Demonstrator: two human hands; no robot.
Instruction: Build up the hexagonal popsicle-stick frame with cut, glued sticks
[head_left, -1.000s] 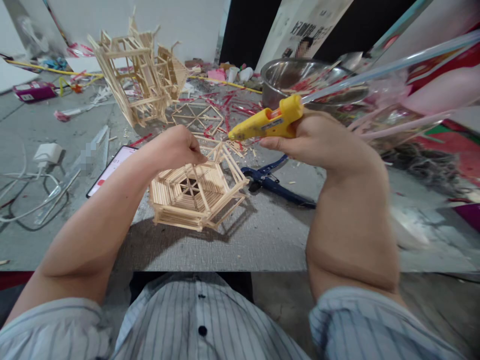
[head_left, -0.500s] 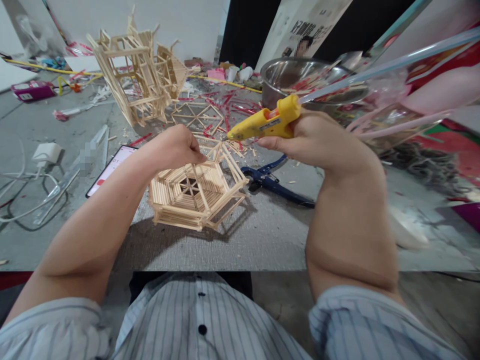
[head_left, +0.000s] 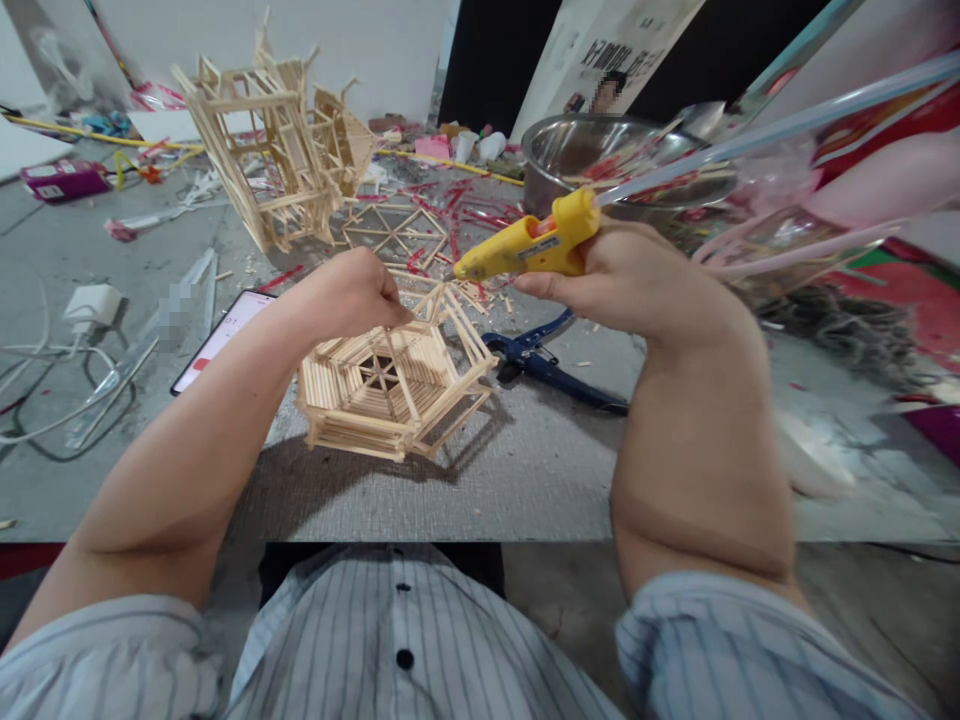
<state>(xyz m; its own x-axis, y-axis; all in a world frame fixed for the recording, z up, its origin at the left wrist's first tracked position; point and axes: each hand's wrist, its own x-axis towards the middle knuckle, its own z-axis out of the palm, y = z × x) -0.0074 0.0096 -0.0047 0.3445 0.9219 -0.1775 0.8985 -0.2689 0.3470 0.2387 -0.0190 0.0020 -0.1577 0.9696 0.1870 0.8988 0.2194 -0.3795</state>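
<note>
Bench (head_left: 540,485), grey-topped, heavily littered. From where I stand: a person in a striped shirt, sleeves rolled, both hands at work over a hexagonal stick model (head_left: 425,377). Model sits close to the near edge of the bench, between the forearms; walls of stacked thin wooden sticks, spoked opening at its middle, open framework on its right side.

Left hand (head_left: 352,293): over the model's far side, fingers curled, grip closed to a pinch at the sticks. What lies between the fingertips is hidden from me.

Right hand (head_left: 626,270): grip wrapped round the handle of a yellow glue gun (head_left: 521,245); trigger out of sight. Nozzle points left, at the model's far right corner; touching or just short of it, I cannot tell. Long clear glue stick (head_left: 750,145) juts from the gun's rear.

Right of the model, blue-handled pliers (head_left: 559,377) lie flat. Left, a phone (head_left: 221,337), screen lit, partly behind the left forearm; beyond it a white charger (head_left: 94,308). Farther back: flat hexagonal frame (head_left: 386,232), tall stick tower (head_left: 296,204), steel basin (head_left: 551,180) holding more sticks.
</note>
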